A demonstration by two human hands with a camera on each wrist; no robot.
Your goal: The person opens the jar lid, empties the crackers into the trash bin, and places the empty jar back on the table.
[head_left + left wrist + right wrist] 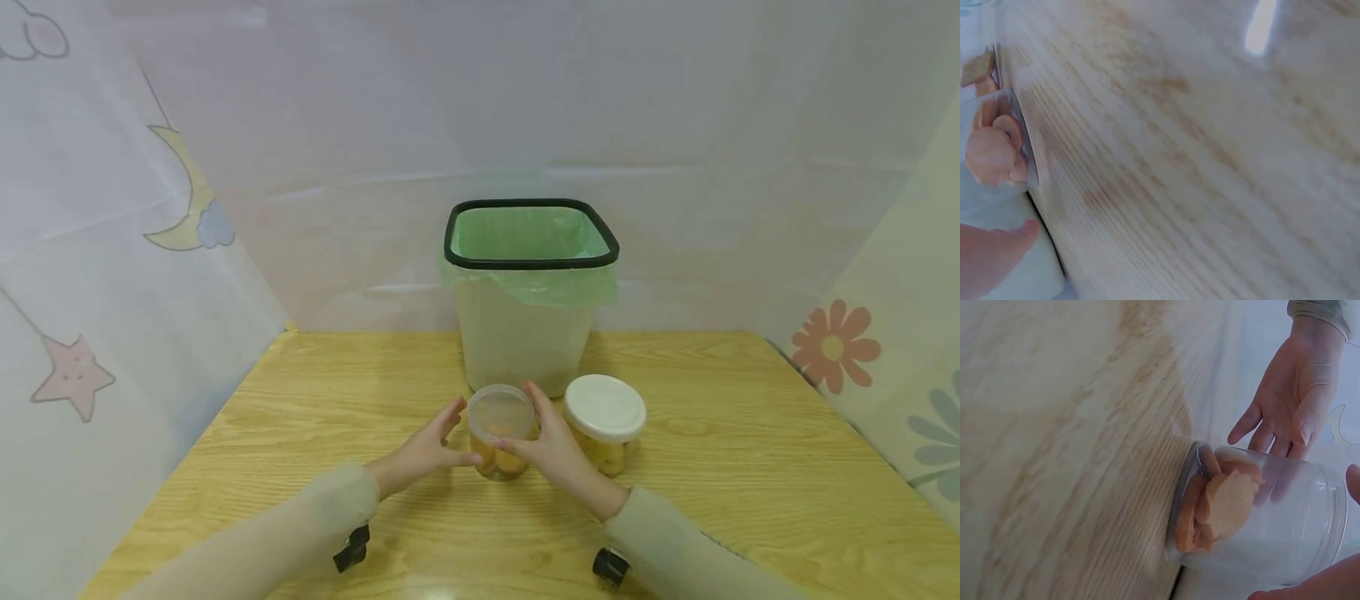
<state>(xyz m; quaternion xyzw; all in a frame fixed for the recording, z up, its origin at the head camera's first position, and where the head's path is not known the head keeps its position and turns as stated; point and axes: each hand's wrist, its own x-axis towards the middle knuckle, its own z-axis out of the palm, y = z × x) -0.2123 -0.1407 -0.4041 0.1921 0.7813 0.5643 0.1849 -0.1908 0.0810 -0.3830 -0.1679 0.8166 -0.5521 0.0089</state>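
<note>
Hands (427,450) (558,450) flank a jar (501,425), contact unclear, well inside the table's side edges (238,408).

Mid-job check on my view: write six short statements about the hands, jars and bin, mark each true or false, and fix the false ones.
1. The clear jar is between the left hand and the right hand. True.
2. The clear jar is empty. False: tan pieces lie in it.
3. A green liner hangs over the rim of the bin. True.
4. The bin stands nearer the person than the jars. False: it stands behind them.
5. The white-lidded jar is right of the clear jar. True.
6. The left hand is clenched into a fist. False: its fingers are extended.
</note>
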